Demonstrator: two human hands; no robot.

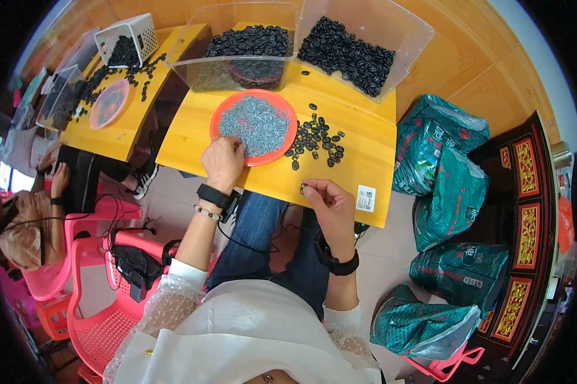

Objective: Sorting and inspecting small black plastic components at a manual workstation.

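My left hand rests at the near left rim of a round orange-red plate, fingers curled together over its edge. Whatever the fingertips hold, if anything, is hidden. Heaped on the plate are many small grey metal pieces, slim like screws or pins. My right hand is over the table's front edge, thumb and forefinger pinching a small black oval piece. Between the plate and the table's right side lie scattered black oval pieces of similar look, some in a loose pile.
Behind the plate, a clear bin and a tipped clear tub hold more black pieces on the yellow table. Green sacks stand to the right. At left, another person sits by a second table; a pink chair is near me.
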